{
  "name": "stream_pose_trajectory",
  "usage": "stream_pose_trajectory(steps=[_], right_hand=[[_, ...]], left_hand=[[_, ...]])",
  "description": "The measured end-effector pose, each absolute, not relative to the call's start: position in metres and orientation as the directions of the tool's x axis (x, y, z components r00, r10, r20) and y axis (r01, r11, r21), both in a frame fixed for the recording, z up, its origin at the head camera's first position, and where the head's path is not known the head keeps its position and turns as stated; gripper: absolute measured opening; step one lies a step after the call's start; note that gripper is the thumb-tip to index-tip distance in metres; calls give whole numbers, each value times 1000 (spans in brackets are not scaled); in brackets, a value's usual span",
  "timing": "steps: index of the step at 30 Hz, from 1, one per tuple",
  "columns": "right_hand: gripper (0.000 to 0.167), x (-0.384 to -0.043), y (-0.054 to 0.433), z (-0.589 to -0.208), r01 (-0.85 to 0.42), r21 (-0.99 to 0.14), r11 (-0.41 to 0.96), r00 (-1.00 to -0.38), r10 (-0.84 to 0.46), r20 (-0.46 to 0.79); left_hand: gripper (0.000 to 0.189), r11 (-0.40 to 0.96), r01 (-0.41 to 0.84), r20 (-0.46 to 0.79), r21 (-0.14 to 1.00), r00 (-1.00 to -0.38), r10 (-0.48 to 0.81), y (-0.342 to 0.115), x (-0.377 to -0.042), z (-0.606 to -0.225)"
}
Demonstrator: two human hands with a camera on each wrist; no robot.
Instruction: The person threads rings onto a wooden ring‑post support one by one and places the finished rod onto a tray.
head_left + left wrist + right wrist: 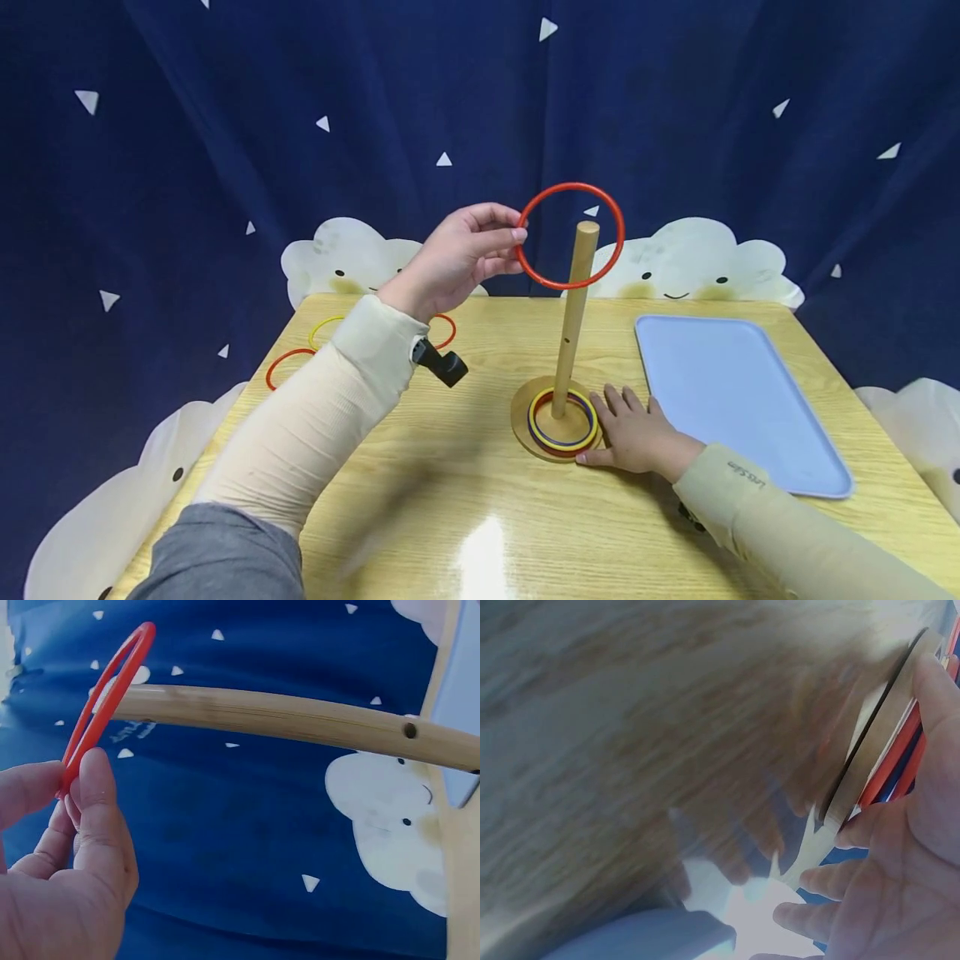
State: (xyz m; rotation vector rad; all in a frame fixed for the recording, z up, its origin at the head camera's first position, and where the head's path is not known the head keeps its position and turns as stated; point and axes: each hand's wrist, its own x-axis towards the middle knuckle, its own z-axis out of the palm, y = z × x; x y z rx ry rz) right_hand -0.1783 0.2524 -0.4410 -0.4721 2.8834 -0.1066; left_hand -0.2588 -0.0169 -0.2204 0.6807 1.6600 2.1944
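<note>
My left hand [468,250] pinches a red ring [622,233] by its left side, thumb against fingers, level with the top of an upright wooden peg [574,333]. In the left wrist view the tilted ring [109,705] overlaps the peg's tip; whether it encircles it I cannot tell. Yellow, blue and red rings [566,447] lie stacked around the peg's foot on its round wooden base [520,417]. At the right edge of that base rests my right hand [633,433], fingers straight and spread. Its palm [900,877] faces the base and stacked rings in the right wrist view.
A light blue tray [735,400] lies on the table right of the base. At the table's left side are red rings [272,372] and a yellow ring [312,335], partly hidden by my left arm. A dark blue curtain [480,83] hangs behind the table.
</note>
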Motion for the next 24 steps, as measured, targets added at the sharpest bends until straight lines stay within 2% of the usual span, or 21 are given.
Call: stream_pose_trajectory(steps=[15, 24], right_hand=[[106, -173, 249, -446, -328, -70, 942, -921, -335, -200], [105, -176, 253, -440, -325, -58, 944, -924, -330, -191]], left_hand=[[12, -134, -56, 25, 989, -844, 535, -4, -264, -266], [5, -39, -110, -70, 993, -829, 556, -1, -267, -310]])
